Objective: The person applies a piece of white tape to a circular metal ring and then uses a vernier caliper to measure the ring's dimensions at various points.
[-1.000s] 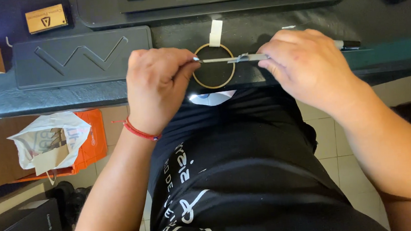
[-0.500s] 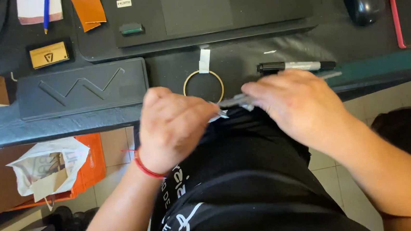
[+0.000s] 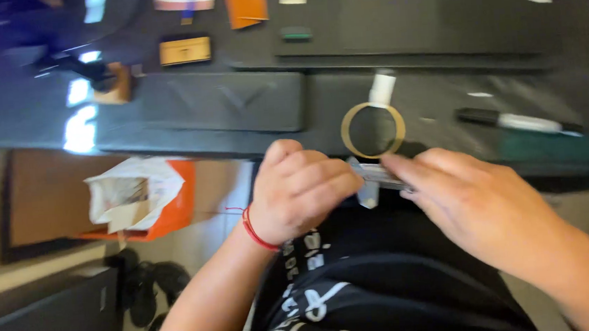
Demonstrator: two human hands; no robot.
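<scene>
Dark desk [image 3: 42, 114] up top, tiled floor below, and the whole shot is pretty motion-blurred, so take the details loosely. Only one view here, the head camera looking down over the person's lap. Left hand [image 3: 299, 189] is curled into a loose fist just off the desk's near edge, fingers pinched on one end of a thin silvery strip [image 3: 378, 173], could be tape or a small metal piece, too smeared to tell. Right hand [image 3: 480, 204] comes in flatter, fingers stretched out with the tips touching the other end of the strip; whether it's really gripping or just resting on it, I can't tell. Red string bracelet [image 3: 252, 229] on the left wrist. Right behind the strip, at the near edge of the desk, lies a tan tape ring [image 3: 373, 130] with a white tab [image 3: 381, 89] sticking off its far side. A black-and-white marker [image 3: 519, 122] lies to the right along that edge, a laptop [image 3: 409, 19] sits further back, and a dark embossed case [image 3: 224, 100] toward the left. Over the left edge, down on the floor, there's an orange box with a crumpled bag [image 3: 138, 197]. Risk as I see it: the strip is held out over the lap, not the desk, so if the right fingertips slip it could twist, stick to itself or drop onto the black shirt [image 3: 386, 290].
</scene>
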